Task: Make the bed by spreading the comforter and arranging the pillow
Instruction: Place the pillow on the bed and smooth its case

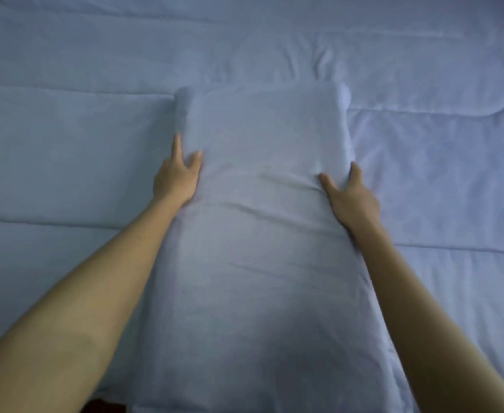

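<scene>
Comforter (423, 162) spreading is judged complete: it is laid flat across the bed. Pillow (262, 186) is positioned lengthwise on it and is gripped at both sides by left hand (177, 177) and right hand (352, 198). Final placement remains.

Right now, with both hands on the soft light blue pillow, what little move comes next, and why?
Probably loosen the grip and smooth the soft light blue pillow flat: the left hand and right hand pinch its sides, bunching creases across its middle, while it lies on the quilted light blue comforter.
</scene>
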